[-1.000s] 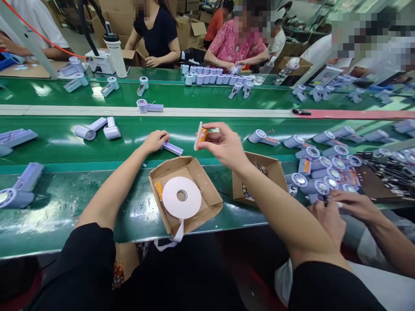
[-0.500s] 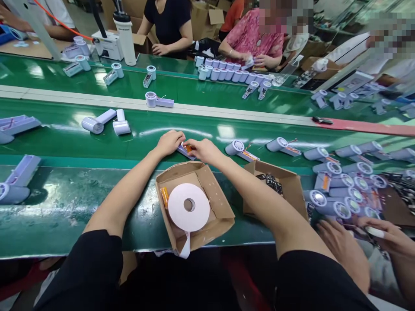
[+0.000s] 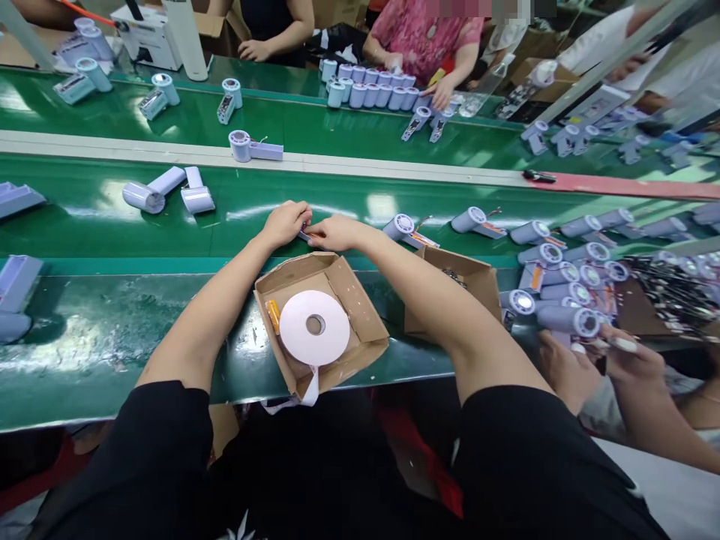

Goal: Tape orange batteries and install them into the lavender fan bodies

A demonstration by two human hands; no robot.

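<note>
No text, brand, number or sign can be read; any print on the white machine (image 3: 147, 37) or the orange cell (image 3: 273, 316) is too small or blurred.

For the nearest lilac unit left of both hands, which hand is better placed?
Left hand, probably: it is nearer the lilac unit, while the right hand would cross it. Both are at a lilac piece.

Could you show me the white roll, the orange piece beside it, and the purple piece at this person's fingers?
White roll (image 3: 290, 330): head view, flat upper face, left of its hole.
Orange piece (image 3: 273, 316): head view, middle of its visible side.
Purple piece (image 3: 304, 235): head view, the small stretch left uncovered.
</note>
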